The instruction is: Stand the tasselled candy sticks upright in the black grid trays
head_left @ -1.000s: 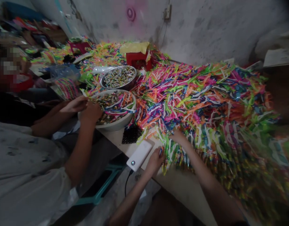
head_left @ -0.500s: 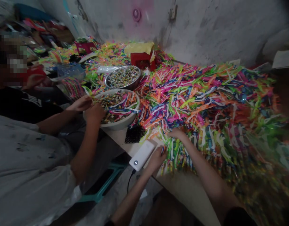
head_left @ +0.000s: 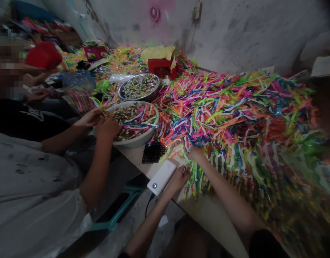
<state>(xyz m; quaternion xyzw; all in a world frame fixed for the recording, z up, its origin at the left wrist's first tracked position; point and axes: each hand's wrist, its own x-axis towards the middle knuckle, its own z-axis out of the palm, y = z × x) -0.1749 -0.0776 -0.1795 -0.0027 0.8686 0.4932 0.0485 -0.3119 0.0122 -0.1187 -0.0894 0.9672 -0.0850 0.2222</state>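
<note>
My left hand (head_left: 179, 177) is closed beside the white power bank (head_left: 163, 176). A small bluish bit shows at its fingertips, too little to name. Just beyond it, my right hand (head_left: 196, 154) reaches among colourful plastic strips, and its fingertips are hidden or blurred. Green and white plastic pieces (head_left: 198, 172) lie in a row at the table's edge, right by both hands. Behind them rises a large heap of pink, orange, blue and green plastic pieces (head_left: 216, 111).
A co-worker's hands (head_left: 107, 127) work over a pale basin (head_left: 132, 141) of small parts. Behind it stands a metal bowl (head_left: 139, 87). A red stool (head_left: 161, 66) is near the wall. A black mesh piece (head_left: 153, 152) lies by the power bank, whose cable (head_left: 147, 206) hangs down.
My right hand has shifted slightly left, nearer my left hand, which stays almost still. At the far left, a red container has come up into view in another person's hands.
</note>
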